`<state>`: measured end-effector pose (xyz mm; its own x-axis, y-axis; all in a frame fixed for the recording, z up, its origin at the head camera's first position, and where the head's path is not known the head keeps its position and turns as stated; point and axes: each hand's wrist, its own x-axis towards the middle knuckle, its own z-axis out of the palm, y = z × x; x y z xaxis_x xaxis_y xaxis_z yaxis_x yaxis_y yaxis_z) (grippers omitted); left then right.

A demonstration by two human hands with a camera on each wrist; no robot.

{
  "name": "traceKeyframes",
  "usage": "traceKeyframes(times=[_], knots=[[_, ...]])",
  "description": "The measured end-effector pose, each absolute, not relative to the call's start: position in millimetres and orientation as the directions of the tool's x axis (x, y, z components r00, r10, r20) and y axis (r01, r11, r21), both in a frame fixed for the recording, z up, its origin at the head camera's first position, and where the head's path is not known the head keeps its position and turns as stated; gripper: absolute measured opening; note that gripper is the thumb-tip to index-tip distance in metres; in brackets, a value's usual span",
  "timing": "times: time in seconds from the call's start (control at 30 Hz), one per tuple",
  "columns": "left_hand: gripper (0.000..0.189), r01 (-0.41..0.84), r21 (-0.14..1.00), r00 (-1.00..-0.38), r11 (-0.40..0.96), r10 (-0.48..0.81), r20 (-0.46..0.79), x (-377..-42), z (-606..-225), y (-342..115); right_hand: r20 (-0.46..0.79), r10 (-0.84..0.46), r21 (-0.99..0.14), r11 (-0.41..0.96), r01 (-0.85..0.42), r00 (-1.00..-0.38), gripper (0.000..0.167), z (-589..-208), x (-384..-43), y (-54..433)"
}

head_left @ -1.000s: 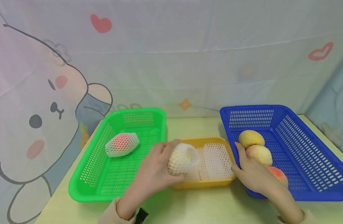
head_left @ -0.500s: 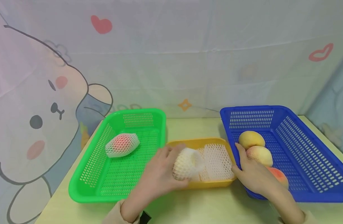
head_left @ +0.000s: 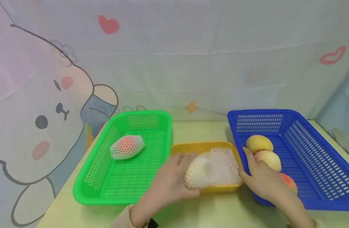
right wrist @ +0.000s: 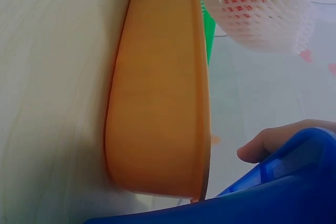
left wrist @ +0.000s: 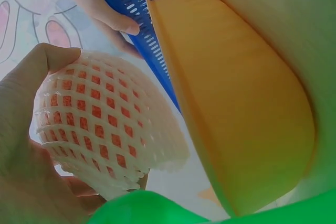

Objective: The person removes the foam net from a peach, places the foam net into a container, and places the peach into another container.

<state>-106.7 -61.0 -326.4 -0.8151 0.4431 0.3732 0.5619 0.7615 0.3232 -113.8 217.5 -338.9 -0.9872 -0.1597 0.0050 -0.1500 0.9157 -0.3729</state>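
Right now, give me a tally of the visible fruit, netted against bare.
Netted fruit: 2, one in the green basket, one in the left grip
Bare fruit in the blue basket: 3
Total: 5

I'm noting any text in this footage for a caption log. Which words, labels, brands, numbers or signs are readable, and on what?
None can be read.
Backdrop: faint grey marks just above the rear rim of the green basket resemble lettering, but are too faint to read.
Blue basket, yellow container and netted fruit in the left hand: no text visible.
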Motion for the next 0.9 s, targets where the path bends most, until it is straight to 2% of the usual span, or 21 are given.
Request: traceKeyframes(times=[0.1, 0.37, 0.43, 0.63, 0.9], knots=[[0.086, 0.562, 0.330, -0.818, 0.759, 0.449, 0.360, -106, -327, -60, 0.097, -0.161, -0.325, 0.928, -0.184, -0.982, 0.068, -339, -113, 216], [0.087, 0.586, 0.326, -0.802, 0.742, 0.476, 0.360, -104, -331, -57, 0.199, -0.191, -0.269, 0.932, -0.241, -0.961, 0.058, -336, -112, 211], [0.086, 0.595, 0.321, -0.795, 0.737, 0.480, 0.372, -104, -332, -56, 0.257, -0.205, -0.247, 0.931, -0.270, -0.944, 0.053, -336, -112, 210], [0.086, 0.600, 0.315, -0.790, 0.735, 0.482, 0.380, -102, -332, -52, 0.509, -0.231, -0.169, 0.918, -0.360, -0.829, 0.029, -337, -113, 207], [0.086, 0.600, 0.309, -0.789, 0.738, 0.479, 0.385, -100, -330, -54, 0.655, -0.307, -0.129, 0.855, -0.502, -0.691, 0.019, -329, -107, 195]])
